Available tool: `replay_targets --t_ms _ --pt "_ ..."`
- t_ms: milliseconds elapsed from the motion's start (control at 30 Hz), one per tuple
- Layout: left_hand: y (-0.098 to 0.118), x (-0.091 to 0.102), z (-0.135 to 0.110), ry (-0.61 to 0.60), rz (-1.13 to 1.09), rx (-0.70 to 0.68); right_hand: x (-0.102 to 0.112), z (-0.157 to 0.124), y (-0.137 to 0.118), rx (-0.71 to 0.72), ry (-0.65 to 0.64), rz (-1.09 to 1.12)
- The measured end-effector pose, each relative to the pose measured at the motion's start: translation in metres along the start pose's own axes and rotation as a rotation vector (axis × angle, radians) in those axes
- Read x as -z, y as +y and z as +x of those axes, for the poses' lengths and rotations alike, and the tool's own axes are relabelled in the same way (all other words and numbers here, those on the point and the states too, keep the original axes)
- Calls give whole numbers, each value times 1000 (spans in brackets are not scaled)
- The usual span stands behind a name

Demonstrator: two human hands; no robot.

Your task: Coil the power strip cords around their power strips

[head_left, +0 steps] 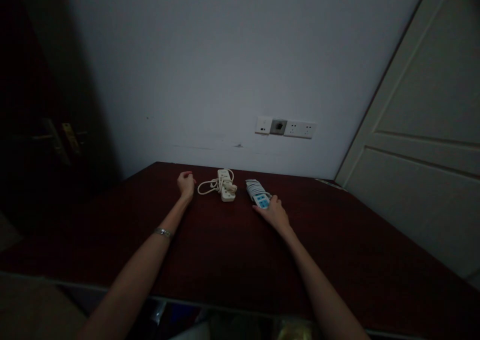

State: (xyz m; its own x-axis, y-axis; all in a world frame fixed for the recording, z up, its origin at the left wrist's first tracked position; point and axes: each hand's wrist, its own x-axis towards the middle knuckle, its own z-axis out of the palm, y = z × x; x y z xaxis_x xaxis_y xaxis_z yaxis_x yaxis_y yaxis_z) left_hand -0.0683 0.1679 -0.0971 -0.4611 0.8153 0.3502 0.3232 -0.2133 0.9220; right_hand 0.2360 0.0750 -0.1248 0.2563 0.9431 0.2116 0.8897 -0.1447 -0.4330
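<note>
Right hand [276,213] pinching a cord-wrapped, blue-and-white plastic power strip [261,200] on a dark-red tabletop [225,250], left hand [186,185] curled, whether pressed together I can't tell, near a cream plastic power strip [227,195]

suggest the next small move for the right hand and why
I'd probably have the right hand close gently on the blue-socketed power strip: it spans the strip's near end, where the sockets show, while the wrapped cord covers much of the far end.
</note>
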Motion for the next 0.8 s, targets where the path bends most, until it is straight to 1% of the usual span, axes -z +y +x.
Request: replay_targets --t_ms 100,200,267,333,433,467,533,600,633,700,800 --pt "15 -9 -11 99 -50 -57 -6 -1 -2 2 6 -41" --pt "29 -22 -28 103 -83 -132 -8 -2 -1 31 -7 -25" --pt "38 -31 -41 74 -110 -236 -7 -2 0 30 -8 16" --pt "47 -38 -53 4 -122 -381 -5 -2 2 16 9 58" --pt "64 -49 -72 -191 -4 -637 0 -1 3 38 80 102" --pt "70 -53 -78 -262 58 -745 2 -1 3 64 118 109" --pt "82 -61 -89 -353 165 -960 6 -2 3 136 200 112" --pt "92 -69 -98 -383 266 -1114 9 -3 1 230 277 95" --pt "95 -72 -102 -382 317 -1163 11 -5 -1 275 310 82" --pt "96 -75 -108 -365 405 -1212 14 -7 -4 356 361 49" --pt "88 -75 -110 -320 451 -1203 17 -12 -8 461 416 -3"
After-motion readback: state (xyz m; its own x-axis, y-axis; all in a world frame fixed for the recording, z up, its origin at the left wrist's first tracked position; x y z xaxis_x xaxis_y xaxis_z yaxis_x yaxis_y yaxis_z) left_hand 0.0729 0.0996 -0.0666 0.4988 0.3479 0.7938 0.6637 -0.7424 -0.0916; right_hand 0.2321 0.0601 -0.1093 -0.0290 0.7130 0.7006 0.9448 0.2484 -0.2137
